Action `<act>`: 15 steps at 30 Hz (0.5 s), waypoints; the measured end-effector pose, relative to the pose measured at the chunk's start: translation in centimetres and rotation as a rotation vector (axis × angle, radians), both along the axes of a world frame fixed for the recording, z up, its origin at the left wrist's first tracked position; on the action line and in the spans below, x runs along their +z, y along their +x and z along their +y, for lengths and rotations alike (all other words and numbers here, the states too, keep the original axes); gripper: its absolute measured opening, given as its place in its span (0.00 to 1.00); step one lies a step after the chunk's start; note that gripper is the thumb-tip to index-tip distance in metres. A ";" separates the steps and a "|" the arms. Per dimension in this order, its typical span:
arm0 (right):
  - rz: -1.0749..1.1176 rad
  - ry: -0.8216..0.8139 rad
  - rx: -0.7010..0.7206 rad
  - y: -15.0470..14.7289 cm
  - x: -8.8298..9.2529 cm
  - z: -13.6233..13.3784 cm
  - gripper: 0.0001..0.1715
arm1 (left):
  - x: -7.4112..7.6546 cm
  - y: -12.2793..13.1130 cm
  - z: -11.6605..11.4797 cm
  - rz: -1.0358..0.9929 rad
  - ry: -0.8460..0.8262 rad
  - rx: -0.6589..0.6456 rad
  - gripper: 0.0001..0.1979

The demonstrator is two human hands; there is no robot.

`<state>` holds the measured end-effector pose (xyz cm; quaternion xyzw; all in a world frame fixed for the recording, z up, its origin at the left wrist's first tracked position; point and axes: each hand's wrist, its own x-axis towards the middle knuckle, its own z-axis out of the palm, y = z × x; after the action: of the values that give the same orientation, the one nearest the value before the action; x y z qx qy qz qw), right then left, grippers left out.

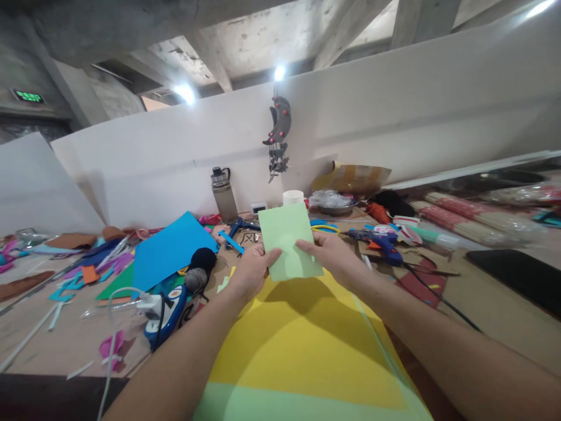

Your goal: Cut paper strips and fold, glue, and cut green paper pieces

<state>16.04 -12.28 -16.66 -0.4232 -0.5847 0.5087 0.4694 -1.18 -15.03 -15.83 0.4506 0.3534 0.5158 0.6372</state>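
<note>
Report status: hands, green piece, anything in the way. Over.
Left hand and right hand pinching light-green piece, one at each side. Piece held up above yellow sheet. Nothing seen blocking either hand.

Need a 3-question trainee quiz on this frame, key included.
1. True or false: only the right hand touches the small pale green sheet.
2. Pick one. The top large sheet below the hands is: a) red, b) yellow, c) black.
3. Which stands closer to the white wall: the bottle or the grey ball?

Key:
1. False; the left hand grips it too.
2. b.
3. The bottle.
</note>
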 end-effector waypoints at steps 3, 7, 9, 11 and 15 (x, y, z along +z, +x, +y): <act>-0.163 0.151 -0.060 -0.8 -0.8 -0.3 0.13 | -0.3 -0.1 0.4 -0.035 -0.006 0.045 0.20; -0.342 0.341 -0.147 -1.3 -1.2 -0.6 0.13 | -0.8 -0.4 1.1 -0.078 -0.008 0.178 0.16; -0.384 0.371 -0.193 -1.3 -1.1 -0.6 0.12 | -1.0 -0.4 1.2 -0.086 -0.024 0.206 0.13; -0.357 0.322 -0.206 -0.9 -0.9 -0.5 0.11 | -1.0 -0.5 1.3 -0.098 -0.041 0.228 0.12; -0.141 0.191 -0.175 0.3 -0.1 0.0 0.16 | -0.8 -1.0 1.5 -0.168 -0.040 0.305 0.10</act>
<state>16.30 -12.29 -16.80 -0.4605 -0.6228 0.3770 0.5078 -2.18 -13.52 -16.65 0.3345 0.3733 0.6352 0.5876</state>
